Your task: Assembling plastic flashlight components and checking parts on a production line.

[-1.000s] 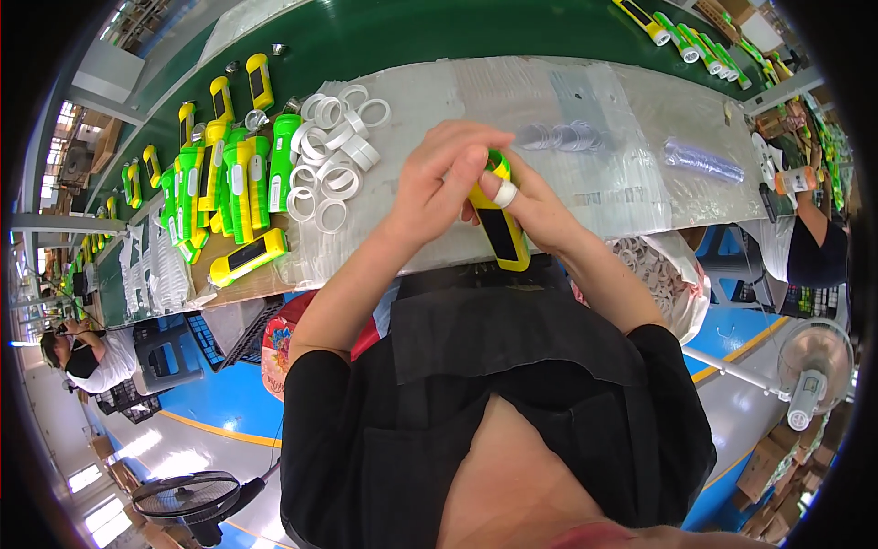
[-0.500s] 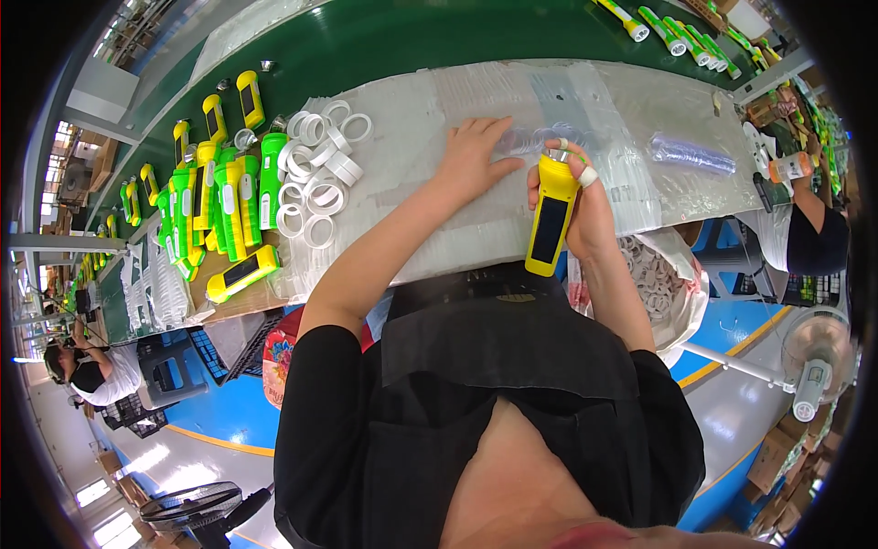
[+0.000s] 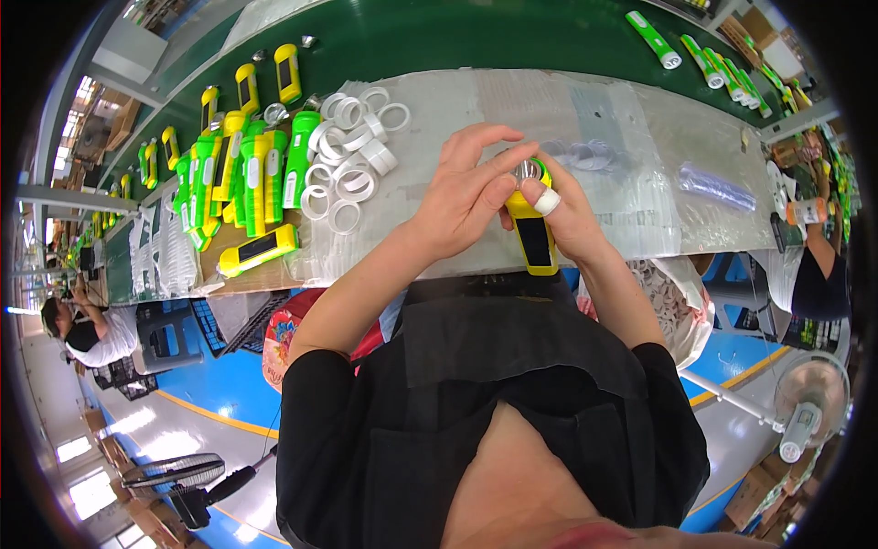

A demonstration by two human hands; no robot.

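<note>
My right hand (image 3: 574, 212), with white tape round a finger and the thumb, is closed round a yellow flashlight (image 3: 540, 263) with a dark panel. Its head, with a shiny reflector (image 3: 528, 171), points away from me. Over that head, my left hand (image 3: 468, 192) has thumb and fingertips curled to the rim; whatever is between them is too clear or small to make out. Just beyond my right hand lie clear round discs (image 3: 585, 156) on the plastic-covered mat. White plastic rings (image 3: 352, 183) are heaped to the left of my left hand.
Yellow and green flashlights (image 3: 242, 174) are piled at the left, with loose reflectors (image 3: 275, 113) nearby. A clear plastic roll (image 3: 718, 187) lies at right. More flashlights (image 3: 713, 69) lie on the green belt (image 3: 412, 41). A sack of rings (image 3: 663, 297) hangs below the table edge.
My left hand has left the clear discs and come to the flashlight's head. My right hand has moved slightly nearer and left with the flashlight. The whole view has shifted a little.
</note>
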